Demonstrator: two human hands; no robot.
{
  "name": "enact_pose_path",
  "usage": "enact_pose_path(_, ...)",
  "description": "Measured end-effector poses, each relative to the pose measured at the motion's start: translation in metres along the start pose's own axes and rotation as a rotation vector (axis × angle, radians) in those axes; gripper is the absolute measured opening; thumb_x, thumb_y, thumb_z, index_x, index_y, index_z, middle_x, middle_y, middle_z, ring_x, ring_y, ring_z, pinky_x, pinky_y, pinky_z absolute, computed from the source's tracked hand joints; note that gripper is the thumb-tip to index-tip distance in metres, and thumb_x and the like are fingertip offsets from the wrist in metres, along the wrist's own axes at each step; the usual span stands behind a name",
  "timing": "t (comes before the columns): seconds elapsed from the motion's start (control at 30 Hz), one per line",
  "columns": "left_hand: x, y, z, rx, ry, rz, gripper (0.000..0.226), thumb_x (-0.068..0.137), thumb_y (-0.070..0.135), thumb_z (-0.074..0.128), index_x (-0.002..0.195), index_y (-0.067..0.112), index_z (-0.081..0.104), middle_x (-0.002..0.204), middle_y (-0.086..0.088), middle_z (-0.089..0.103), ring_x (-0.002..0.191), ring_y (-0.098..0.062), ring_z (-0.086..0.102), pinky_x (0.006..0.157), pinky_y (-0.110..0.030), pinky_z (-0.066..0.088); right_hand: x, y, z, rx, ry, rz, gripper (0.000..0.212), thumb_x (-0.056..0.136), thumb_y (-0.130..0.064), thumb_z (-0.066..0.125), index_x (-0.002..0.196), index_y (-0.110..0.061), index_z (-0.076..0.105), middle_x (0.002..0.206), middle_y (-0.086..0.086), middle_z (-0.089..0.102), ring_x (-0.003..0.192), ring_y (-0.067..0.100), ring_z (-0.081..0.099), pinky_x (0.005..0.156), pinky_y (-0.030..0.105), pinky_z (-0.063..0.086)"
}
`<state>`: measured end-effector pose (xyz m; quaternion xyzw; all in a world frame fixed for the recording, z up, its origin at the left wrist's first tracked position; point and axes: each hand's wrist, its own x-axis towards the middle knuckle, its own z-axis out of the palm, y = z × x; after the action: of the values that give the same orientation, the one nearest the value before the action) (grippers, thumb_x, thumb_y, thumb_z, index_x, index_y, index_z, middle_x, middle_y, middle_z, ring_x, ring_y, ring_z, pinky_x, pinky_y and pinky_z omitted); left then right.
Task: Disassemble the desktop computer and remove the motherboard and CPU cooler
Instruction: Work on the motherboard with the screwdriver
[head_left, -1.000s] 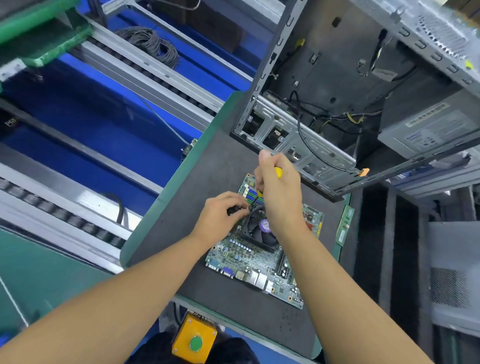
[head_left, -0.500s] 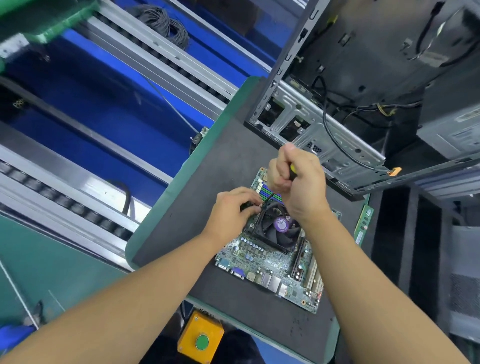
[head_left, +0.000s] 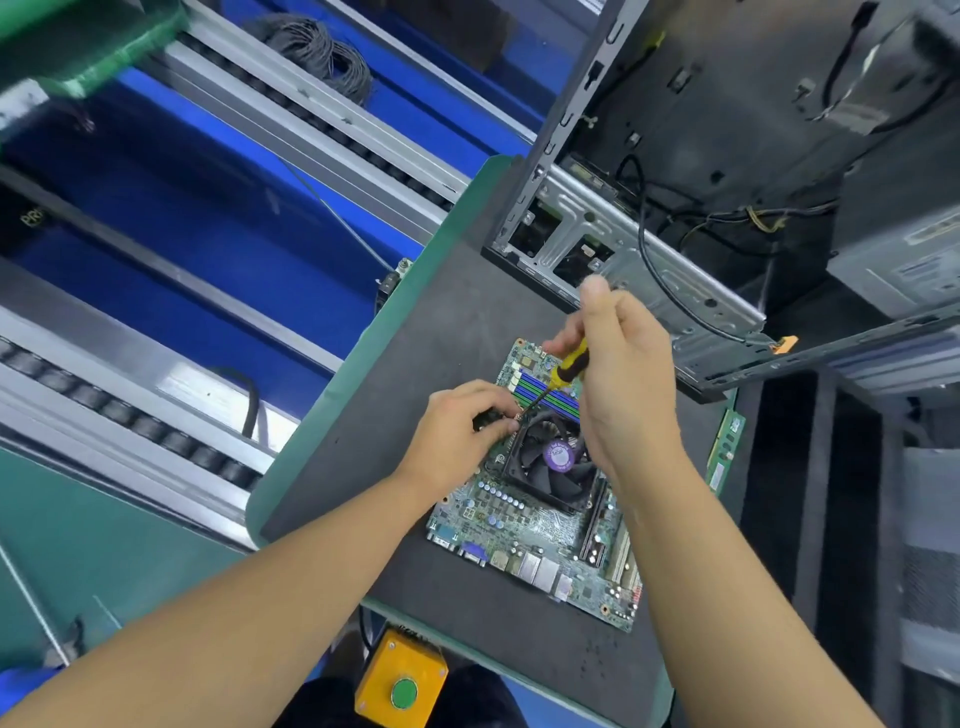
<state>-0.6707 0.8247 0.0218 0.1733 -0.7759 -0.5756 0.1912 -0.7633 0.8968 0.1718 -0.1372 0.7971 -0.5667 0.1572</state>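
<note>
The motherboard (head_left: 524, 525) is already out of the computer case (head_left: 618, 244) and lies flat on the dark mat (head_left: 415, 364), toward its near right corner. The open case sits at the far right corner. The CPU cooler (head_left: 550, 462) is on the board, so as I judge it the step in hand is freeing the cooler's mounting screws.

The right hand (head_left: 623, 384) is wrapped round the yellow-and-black handle of a screwdriver (head_left: 569, 364), thumb raised. The shaft slants down to the cooler's far left corner. The left hand (head_left: 462, 431) has its fingers curled in a pinch on that same corner, right by the tip. Whether it also holds the screw, I can't tell.

Next, I'd expect the tip to need seating squarely in the screw head and turning without slipping onto the blue and green memory slots (head_left: 550, 392) just beside it. Any other screws would follow before the cooler lifts.

As for writing, the purple sticker on the fan hub has print too blurred to read. The power supply's label (head_left: 930, 270) is no clearer. A loose memory stick (head_left: 726, 447) lies at the mat's right edge, and a yellow box with 1 green button (head_left: 402, 693) hangs below the near edge.
</note>
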Motion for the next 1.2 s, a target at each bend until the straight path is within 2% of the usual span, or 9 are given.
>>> enact_pose_path(0.2, 0.0, 0.0, 0.0, 0.002, 0.017, 0.034, 0.011, 0.081, 0.008, 0.079, 0.091, 0.01, 0.077, 0.098, 0.005, 0.073, 0.092, -0.005, 0.068, 0.091, -0.025, 0.052, -0.014, -0.002, 0.019, 0.226, -0.005, -0.077, 0.051, 0.102, -0.031, 0.043, 0.053, -0.023, 0.033, 0.051, -0.002, 0.032, 0.05, 0.018, 0.026, 0.051, 0.033, 0.025)
enact_pose_path(0.33, -0.001, 0.003, 0.0, 0.0, 0.035, 0.055, 0.011, 0.08, 0.005, 0.08, 0.091, 0.005, 0.078, 0.097, -0.001, 0.074, 0.09, -0.008, 0.069, 0.09, -0.017, 0.049, -0.004, 0.003, 0.011, 0.324, -0.347, -0.119, 0.051, 0.097, -0.024, 0.047, 0.047, -0.026, 0.038, 0.044, -0.007, 0.03, 0.044, 0.013, 0.022, 0.049, 0.023, 0.018)
enact_pose_path(0.53, -0.001, 0.001, -0.001, 0.006, 0.034, 0.044, 0.011, 0.08, 0.007, 0.08, 0.091, 0.006, 0.078, 0.098, 0.0, 0.074, 0.091, -0.006, 0.067, 0.091, -0.015, 0.047, 0.02, 0.0, -0.001, 0.337, -0.798, 0.001, 0.034, 0.091, -0.024, 0.048, 0.058, -0.02, 0.046, 0.044, -0.007, 0.033, 0.044, 0.012, 0.02, 0.046, 0.031, 0.013)
enact_pose_path(0.63, -0.001, 0.002, -0.001, -0.016, 0.024, 0.044, 0.01, 0.08, 0.005, 0.079, 0.09, 0.005, 0.078, 0.097, -0.001, 0.073, 0.092, -0.01, 0.068, 0.092, -0.023, 0.05, 0.011, 0.002, 0.003, 0.187, -0.662, -0.06, 0.03, 0.093, -0.032, 0.047, 0.066, -0.02, 0.046, 0.058, 0.004, 0.046, 0.054, 0.021, 0.035, 0.054, 0.036, 0.029)
enact_pose_path(0.73, -0.001, 0.003, -0.001, -0.024, 0.016, 0.034, 0.01, 0.08, 0.003, 0.079, 0.09, 0.004, 0.078, 0.097, -0.002, 0.073, 0.092, -0.011, 0.069, 0.093, -0.029, 0.052, -0.008, 0.004, 0.009, -0.012, -0.343, -0.14, 0.033, 0.094, -0.044, 0.052, 0.073, -0.018, 0.057, 0.075, -0.002, 0.058, 0.075, 0.015, 0.056, 0.073, 0.04, 0.05)
enact_pose_path(0.83, -0.002, 0.004, -0.001, -0.007, 0.018, 0.026, 0.01, 0.08, 0.005, 0.079, 0.09, 0.006, 0.078, 0.097, 0.0, 0.073, 0.092, -0.01, 0.068, 0.092, -0.029, 0.053, -0.02, 0.0, 0.014, -0.021, -0.026, -0.124, 0.044, 0.092, -0.054, 0.053, 0.066, -0.019, 0.063, 0.064, -0.002, 0.059, 0.064, 0.01, 0.053, 0.061, 0.029, 0.045)
enact_pose_path(0.9, -0.002, 0.005, -0.001, -0.004, 0.017, 0.023, 0.009, 0.081, 0.005, 0.079, 0.09, 0.006, 0.077, 0.097, 0.0, 0.073, 0.092, -0.009, 0.068, 0.091, -0.029, 0.053, -0.024, -0.001, 0.018, 0.033, 0.029, -0.122, 0.048, 0.095, -0.053, 0.048, 0.065, -0.017, 0.061, 0.061, -0.003, 0.055, 0.06, 0.009, 0.049, 0.057, 0.023, 0.041)
enact_pose_path(1.03, -0.002, 0.002, 0.001, 0.0, 0.016, 0.015, 0.009, 0.08, 0.005, 0.079, 0.089, 0.007, 0.077, 0.097, 0.001, 0.072, 0.091, -0.008, 0.068, 0.09, -0.023, 0.051, -0.023, 0.0, 0.022, 0.254, -0.03, -0.155, 0.051, 0.101, -0.039, 0.042, 0.054, -0.022, 0.043, 0.052, -0.002, 0.039, 0.05, 0.017, 0.032, 0.05, 0.03, 0.028)
enact_pose_path(1.2, -0.002, 0.0, 0.002, 0.0, 0.03, 0.003, 0.011, 0.08, 0.006, 0.08, 0.09, 0.009, 0.077, 0.097, 0.004, 0.072, 0.091, -0.005, 0.067, 0.09, -0.015, 0.048, 0.01, 0.006, 0.004, 0.403, -0.597, -0.091, 0.045, 0.096, -0.036, 0.055, 0.056, -0.019, 0.041, 0.042, -0.01, 0.031, 0.041, 0.01, 0.019, 0.045, 0.03, 0.01)
